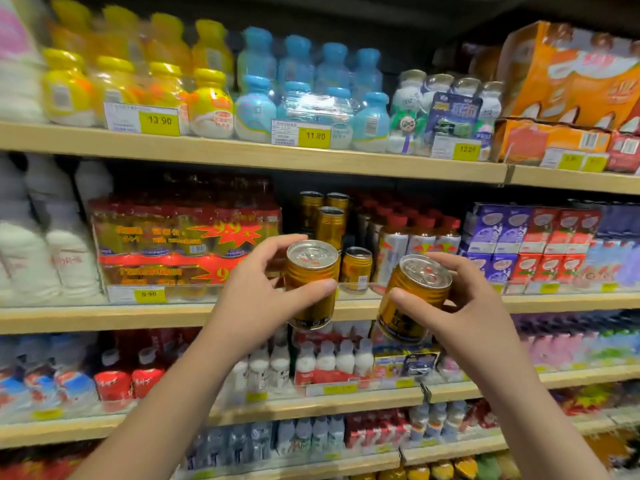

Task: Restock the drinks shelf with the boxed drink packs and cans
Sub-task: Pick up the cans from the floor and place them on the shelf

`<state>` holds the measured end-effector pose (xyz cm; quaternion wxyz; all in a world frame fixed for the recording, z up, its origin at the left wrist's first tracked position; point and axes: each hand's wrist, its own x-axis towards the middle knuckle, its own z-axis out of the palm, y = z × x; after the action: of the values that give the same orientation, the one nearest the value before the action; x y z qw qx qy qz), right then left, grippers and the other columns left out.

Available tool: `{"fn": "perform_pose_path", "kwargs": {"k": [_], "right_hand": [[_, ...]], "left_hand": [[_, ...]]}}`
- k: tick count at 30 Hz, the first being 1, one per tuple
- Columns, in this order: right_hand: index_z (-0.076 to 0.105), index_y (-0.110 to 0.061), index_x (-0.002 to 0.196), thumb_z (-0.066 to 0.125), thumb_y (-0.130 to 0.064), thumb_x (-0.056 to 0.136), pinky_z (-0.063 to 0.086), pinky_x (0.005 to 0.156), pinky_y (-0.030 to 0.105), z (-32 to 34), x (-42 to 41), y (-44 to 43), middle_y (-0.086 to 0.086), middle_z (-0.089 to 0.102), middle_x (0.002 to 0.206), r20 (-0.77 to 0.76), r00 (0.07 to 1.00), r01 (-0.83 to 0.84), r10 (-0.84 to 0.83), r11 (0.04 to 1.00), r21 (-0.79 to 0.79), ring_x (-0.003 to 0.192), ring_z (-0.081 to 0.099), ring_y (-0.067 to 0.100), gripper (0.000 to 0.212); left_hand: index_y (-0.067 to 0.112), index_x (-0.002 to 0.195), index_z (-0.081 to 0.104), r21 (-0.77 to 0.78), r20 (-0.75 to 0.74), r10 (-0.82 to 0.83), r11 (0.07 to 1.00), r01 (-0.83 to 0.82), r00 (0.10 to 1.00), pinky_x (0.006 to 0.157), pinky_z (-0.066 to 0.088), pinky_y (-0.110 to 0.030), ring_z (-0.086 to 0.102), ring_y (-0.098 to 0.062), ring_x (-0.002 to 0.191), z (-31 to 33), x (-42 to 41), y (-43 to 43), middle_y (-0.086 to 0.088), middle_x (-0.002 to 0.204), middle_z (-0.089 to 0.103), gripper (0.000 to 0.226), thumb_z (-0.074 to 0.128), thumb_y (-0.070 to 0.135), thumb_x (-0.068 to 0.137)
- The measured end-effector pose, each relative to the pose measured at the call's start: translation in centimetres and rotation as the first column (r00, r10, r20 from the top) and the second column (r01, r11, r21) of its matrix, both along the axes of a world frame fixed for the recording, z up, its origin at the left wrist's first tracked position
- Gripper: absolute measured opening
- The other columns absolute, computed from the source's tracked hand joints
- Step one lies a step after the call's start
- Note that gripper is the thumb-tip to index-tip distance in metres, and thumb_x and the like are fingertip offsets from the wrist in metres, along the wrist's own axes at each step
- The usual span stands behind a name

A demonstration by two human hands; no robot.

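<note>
Holding one gold can apiece, the left hand wraps the upright can and the right hand clasps the tilted can, both grips closed round the bodies, in front of the middle shelf. Behind them stands a thin cluster of matching shelved cans beside the red-capped bottles. The gap looks narrow; pushing in at a tilt could topple the front can.

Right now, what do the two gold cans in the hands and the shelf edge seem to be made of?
Left-hand can and right-hand can: likely metal, with shiny silver pull-tab lids and glossy gold printed, ribbed walls. Shelf edge: looks like pale wood or wood-look laminate, matte; I cannot tell which.
</note>
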<state>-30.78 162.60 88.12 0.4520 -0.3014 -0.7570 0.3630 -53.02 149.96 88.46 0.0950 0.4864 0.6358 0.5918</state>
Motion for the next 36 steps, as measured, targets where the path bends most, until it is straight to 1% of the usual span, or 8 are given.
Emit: {"fn": "perform_pose_path", "kwargs": {"k": [4,8,11,16,19,22,29,36], "right_hand": [[0.060,-0.050,0.115,0.085,-0.055,0.063,0.055,0.072,0.014,0.4,-2.6,3.0,-0.026,0.070,0.109,-0.011,1.000,-0.003,0.003,1.000,0.014,0.101,0.066,-0.006,0.058],[0.060,-0.047,0.122,0.084,-0.059,0.062,0.055,0.087,0.029,0.9,-4.6,5.7,-0.021,0.068,0.118,-0.018,1.000,-0.010,0.010,1.000,0.011,0.112,0.064,0.002,0.065],[0.059,-0.047,0.123,0.083,-0.060,0.062,0.052,0.083,0.026,1.4,-5.4,7.4,-0.023,0.067,0.116,-0.017,0.999,-0.036,0.036,0.999,0.017,0.110,0.063,-0.002,0.066],[0.059,-0.048,0.123,0.082,-0.065,0.059,0.055,0.089,0.033,1.8,-6.2,10.0,-0.021,0.067,0.120,-0.018,0.997,-0.075,0.075,0.997,0.009,0.113,0.063,0.004,0.071],[0.058,-0.048,0.122,0.084,-0.061,0.061,0.055,0.076,0.019,2.1,-6.2,11.0,-0.020,0.066,0.120,-0.021,0.994,-0.104,0.104,0.995,0.003,0.111,0.063,0.003,0.068],[0.059,-0.045,0.122,0.088,-0.046,0.069,0.051,0.053,0.008,2.2,-5.9,11.9,-0.018,0.066,0.119,-0.032,0.991,-0.132,0.131,0.991,-0.015,0.101,0.063,-0.003,0.061],[0.058,-0.052,0.120,0.084,-0.061,0.063,0.052,0.078,0.016,2.1,-5.1,13.5,-0.028,0.066,0.114,-0.018,0.989,-0.145,0.145,0.989,0.013,0.105,0.062,-0.009,0.063],[0.057,-0.054,0.117,0.084,-0.061,0.063,0.052,0.083,0.022,1.7,-4.7,14.4,-0.027,0.066,0.116,-0.016,0.989,-0.147,0.147,0.989,-0.014,0.108,0.063,-0.005,0.061]], "left_hand": [[0.045,0.121,0.061,0.006,-0.021,0.055,0.998,-0.055,0.998,0.094,0.049,-0.019,0.059,0.010,0.109,0.4,-2.7,2.3,0.023,0.118,0.067,0.060,0.087,0.048,0.066],[0.045,0.121,0.060,-0.008,-0.030,0.104,0.995,-0.104,0.994,0.099,0.051,-0.024,0.061,0.009,0.108,0.7,-4.3,4.1,0.022,0.117,0.067,0.061,0.087,0.048,0.067],[0.046,0.122,0.059,-0.005,-0.072,0.148,0.989,-0.148,0.986,0.101,0.052,-0.030,0.061,0.002,0.113,0.8,-5.0,5.6,0.018,0.124,0.064,0.062,0.086,0.052,0.066],[0.036,0.134,0.052,-0.017,-0.306,0.313,0.942,-0.334,0.899,0.089,0.037,-0.006,0.049,0.005,0.115,2.4,-5.6,8.8,0.021,0.128,0.050,0.068,0.079,0.054,0.075],[0.027,0.143,0.048,-0.042,-0.438,0.361,0.906,-0.420,0.823,0.101,0.032,-0.020,0.034,-0.007,0.132,3.2,-6.4,10.9,0.014,0.126,0.046,0.072,0.072,0.056,0.081],[0.021,0.141,0.050,-0.097,-0.487,0.388,0.867,-0.490,0.782,0.107,0.036,-0.039,0.035,-0.020,0.129,3.4,-7.4,12.7,0.000,0.129,0.057,0.071,0.066,0.060,0.084],[0.023,0.145,0.050,-0.166,-0.527,0.383,0.830,-0.533,0.759,0.109,0.036,-0.051,0.051,-0.035,0.128,2.8,-9.5,15.2,-0.010,0.124,0.068,0.075,0.062,0.064,0.084],[0.023,0.144,0.050,-0.132,-0.707,0.329,0.809,-0.573,0.626,0.121,-0.001,-0.048,0.033,-0.024,0.140,1.6,-10.7,16.6,-0.006,0.133,0.061,0.074,0.043,0.068,0.085]]}}
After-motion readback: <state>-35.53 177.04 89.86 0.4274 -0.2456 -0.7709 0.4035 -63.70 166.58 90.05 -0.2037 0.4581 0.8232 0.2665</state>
